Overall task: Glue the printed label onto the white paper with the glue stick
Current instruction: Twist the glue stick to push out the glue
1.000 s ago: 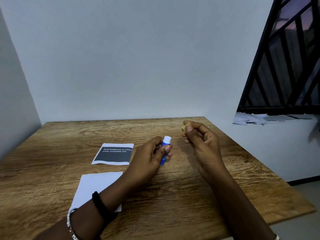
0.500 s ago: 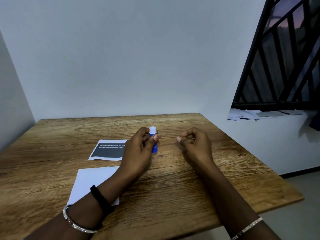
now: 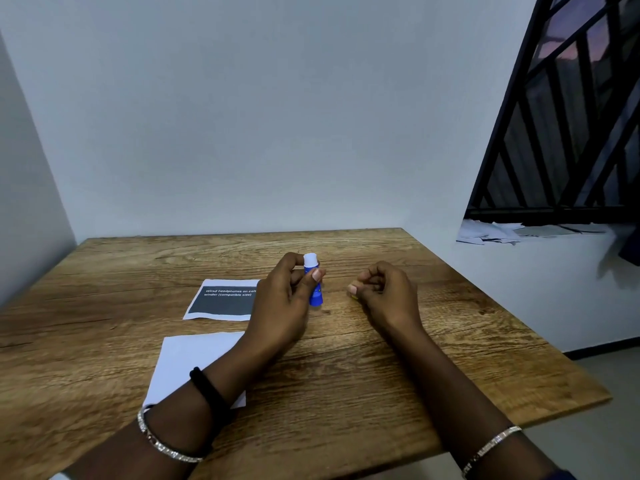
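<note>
My left hand (image 3: 280, 306) grips a blue glue stick (image 3: 316, 295) upright over the middle of the table, its white tip bare and pointing up. My right hand (image 3: 384, 296) is curled just to the right, low over the wood, pinching a small yellow cap (image 3: 354, 297) that barely shows under the fingertips. The printed label (image 3: 221, 303), a dark panel with white text on a white border, lies flat left of the stick, its right end hidden by my left hand. The white paper (image 3: 187, 362) lies nearer me, partly under my left forearm.
The wooden table (image 3: 381, 375) stands against a plain wall, with its right edge open to the floor. A black window grille (image 3: 571, 133) is at the right, and loose papers (image 3: 495, 232) lie on its sill.
My right hand has dropped from raised to just above the table, with the yellow cap tucked under the fingers. My left hand has turned the glue stick more upright.
</note>
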